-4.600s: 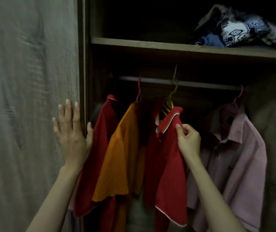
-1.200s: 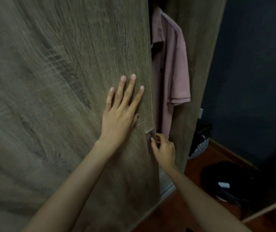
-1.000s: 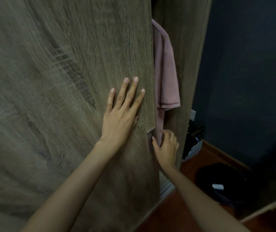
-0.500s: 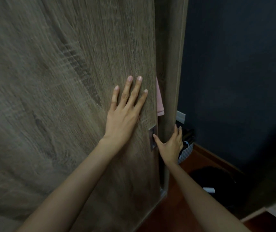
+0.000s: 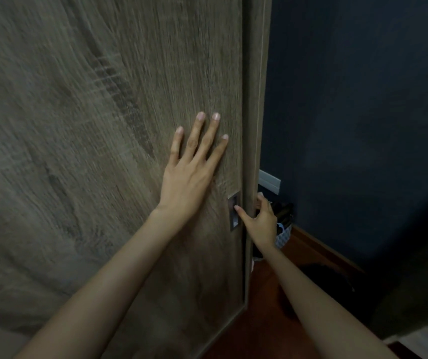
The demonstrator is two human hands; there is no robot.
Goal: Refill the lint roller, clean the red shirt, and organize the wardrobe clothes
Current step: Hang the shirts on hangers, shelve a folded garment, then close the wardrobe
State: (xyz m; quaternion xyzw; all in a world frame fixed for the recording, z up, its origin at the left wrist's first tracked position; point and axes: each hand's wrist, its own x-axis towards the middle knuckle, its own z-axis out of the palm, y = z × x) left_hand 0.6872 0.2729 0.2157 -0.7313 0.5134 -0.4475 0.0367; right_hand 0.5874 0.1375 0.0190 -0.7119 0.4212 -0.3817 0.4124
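Note:
The wooden wardrobe sliding door (image 5: 104, 151) stands shut against the wardrobe's side panel (image 5: 257, 99), and it hides all the clothes. My left hand (image 5: 192, 172) presses flat on the door with its fingers straight and spread, just left of the door's right edge. My right hand (image 5: 259, 221) is lower, at the recessed metal handle (image 5: 234, 213). Its thumb tip touches the handle, and its loosely bent fingers rest against the side panel's outer edge. No shirt and no lint roller is in view.
A dark blue wall (image 5: 363, 112) runs to the right, with a white socket plate (image 5: 270, 181) low on it. A patterned basket (image 5: 284, 234) and a dark heap (image 5: 327, 281) sit on the red-brown floor (image 5: 259, 327) beside the wardrobe.
The door has slid right until shut, covering the last strip of pink shirt. My left hand rode along flat on it. My right hand's fingers moved onto the side panel.

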